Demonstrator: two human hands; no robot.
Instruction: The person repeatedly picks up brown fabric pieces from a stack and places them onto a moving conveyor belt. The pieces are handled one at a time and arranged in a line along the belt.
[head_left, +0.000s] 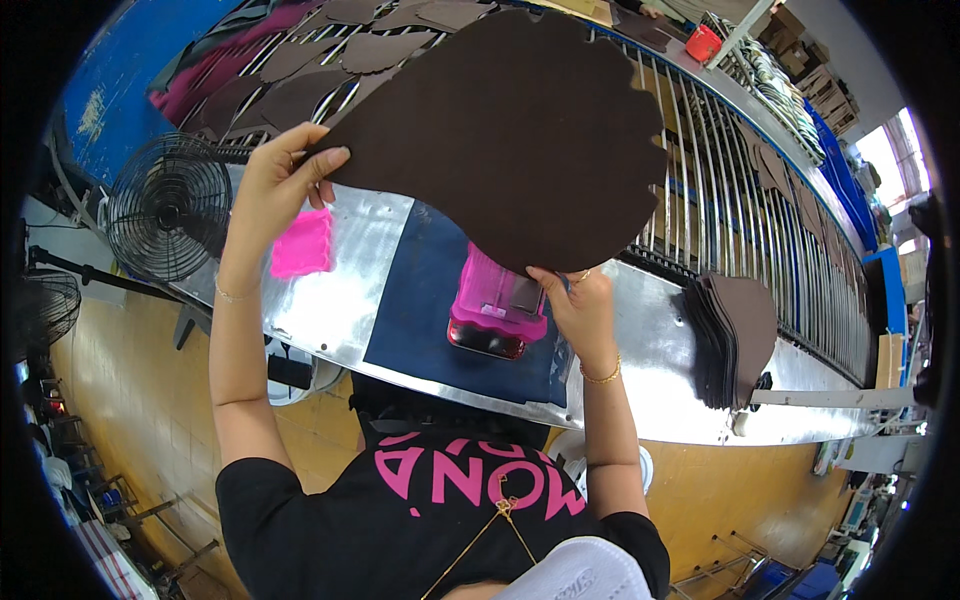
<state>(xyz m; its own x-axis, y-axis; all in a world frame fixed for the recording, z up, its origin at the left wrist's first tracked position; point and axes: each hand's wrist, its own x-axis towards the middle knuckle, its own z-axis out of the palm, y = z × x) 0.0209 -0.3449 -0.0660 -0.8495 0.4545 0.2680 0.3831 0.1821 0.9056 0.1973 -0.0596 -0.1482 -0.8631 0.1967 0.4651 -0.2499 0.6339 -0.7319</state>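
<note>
A large dark brown leather-like cut piece (520,130) with a scalloped right edge is held up above the metal bench. Its narrow left end is pinched between the thumb and fingers of my left hand (285,180). Lower down, my right hand (578,305) grips the bottom edge with the thumb on top. Below the piece, partly covered by it, a pink tray-like holder (497,295) rests on a dark blue mat (405,300). A red and black glossy object (485,340) sits at the holder's near side. A pink square pad (302,245) lies near my left forearm.
A rack of metal rollers (700,180) runs behind the bench, with more brown pieces (385,52) lying on its left part. A stack of brown pieces (735,335) stands at the bench's right. A black wire fan (170,210) is at the left. Far back is a red container (703,43).
</note>
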